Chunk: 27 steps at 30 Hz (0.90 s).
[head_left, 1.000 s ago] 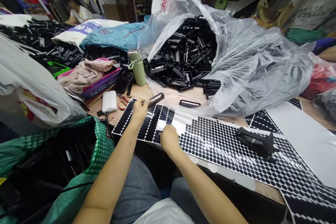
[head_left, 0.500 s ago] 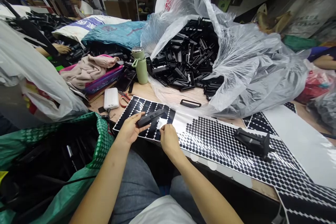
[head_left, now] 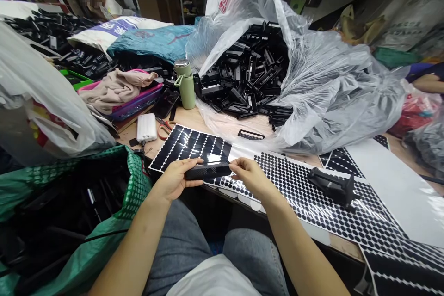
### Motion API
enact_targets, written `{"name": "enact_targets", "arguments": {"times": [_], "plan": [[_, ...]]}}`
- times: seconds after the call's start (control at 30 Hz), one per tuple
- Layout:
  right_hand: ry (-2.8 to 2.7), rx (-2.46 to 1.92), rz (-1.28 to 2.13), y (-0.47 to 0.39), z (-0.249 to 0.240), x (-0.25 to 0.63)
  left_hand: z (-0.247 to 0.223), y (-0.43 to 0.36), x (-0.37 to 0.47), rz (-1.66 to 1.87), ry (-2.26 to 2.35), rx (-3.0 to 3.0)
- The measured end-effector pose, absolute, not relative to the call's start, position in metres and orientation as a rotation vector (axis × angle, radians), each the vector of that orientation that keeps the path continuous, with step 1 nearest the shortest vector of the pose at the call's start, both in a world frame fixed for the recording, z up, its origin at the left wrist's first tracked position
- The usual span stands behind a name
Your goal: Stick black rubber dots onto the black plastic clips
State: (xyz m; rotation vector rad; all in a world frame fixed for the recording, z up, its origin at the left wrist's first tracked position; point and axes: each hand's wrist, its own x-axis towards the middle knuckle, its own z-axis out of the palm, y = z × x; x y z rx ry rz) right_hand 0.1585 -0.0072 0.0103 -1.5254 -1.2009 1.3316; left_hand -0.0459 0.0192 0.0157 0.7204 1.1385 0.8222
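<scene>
My left hand [head_left: 175, 179] grips the left end of a long black plastic part [head_left: 208, 171], thumb above and fingers below. The part lies roughly level above the table's front edge, its long side facing me. My right hand [head_left: 251, 176] is closed in a pinch at its right end; whether a thin piece is also between those fingers I cannot tell. Beneath the hands are a sheet of black strip stickers [head_left: 189, 145] and a sheet of round black stickers [head_left: 287, 180]. A black bracket-like part [head_left: 331, 187] rests on the round stickers.
A clear plastic bag [head_left: 333, 88] spills black parts [head_left: 246, 74] behind the sheets. Left of it stand a green bottle [head_left: 186, 85], a white power bank [head_left: 146, 127] and scissors [head_left: 163, 129]. An open green bag [head_left: 133, 185] is at my left. A person [head_left: 104, 4] sits far left.
My right hand has moved right and up to the part's right end, and the white scrap near it no longer shows. The part has turned level. The co-worker's hand at left has gone from view.
</scene>
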Motion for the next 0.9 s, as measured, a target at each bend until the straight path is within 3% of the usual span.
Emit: {"name": "enact_targets", "arguments": {"times": [0.9], "plan": [[-1.429, -1.742, 0.927, -0.023, 0.01, 0.149, 0.012, 0.01, -0.036, 0.812, 1.128, 0.68]]}}
